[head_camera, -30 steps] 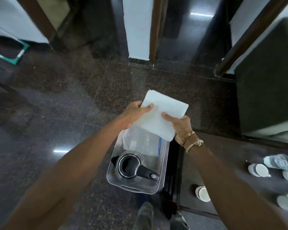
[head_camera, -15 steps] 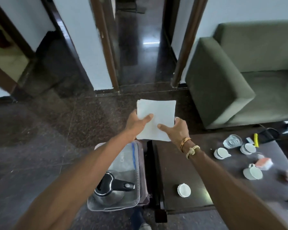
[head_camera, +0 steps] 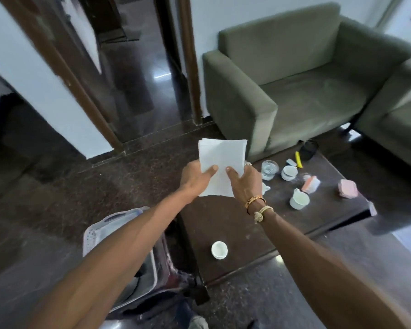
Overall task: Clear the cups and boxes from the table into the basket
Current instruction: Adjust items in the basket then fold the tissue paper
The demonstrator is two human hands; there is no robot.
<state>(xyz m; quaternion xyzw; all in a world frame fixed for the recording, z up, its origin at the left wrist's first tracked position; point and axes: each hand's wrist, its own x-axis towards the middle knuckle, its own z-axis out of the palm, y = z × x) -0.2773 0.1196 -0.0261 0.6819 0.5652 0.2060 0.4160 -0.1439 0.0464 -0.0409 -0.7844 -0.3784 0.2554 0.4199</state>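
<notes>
A white folded cloth or paper [head_camera: 221,162] is held in the air by my left hand [head_camera: 195,178] and my right hand [head_camera: 246,180], above the near-left part of the dark low table [head_camera: 235,224]. White cups stand on the table: one near the front edge [head_camera: 219,250], one at mid right [head_camera: 299,199], one farther back [head_camera: 289,172]. A pink box [head_camera: 347,188] and a pink-and-white box [head_camera: 311,184] lie at the right. The grey basket [head_camera: 97,233] sits on the floor to the left of the table, mostly hidden by my left arm.
A glass tumbler [head_camera: 269,169], a yellow marker [head_camera: 299,159] and a black holder [head_camera: 309,149] are at the table's far side. A green armchair [head_camera: 282,86] stands behind the table, a second green seat [head_camera: 396,110] at right. A doorway [head_camera: 138,67] opens to the left.
The view has swung from the basket on the floor to the right, onto the table and armchair. Both hands keep hold of the white sheet and have carried it over the table.
</notes>
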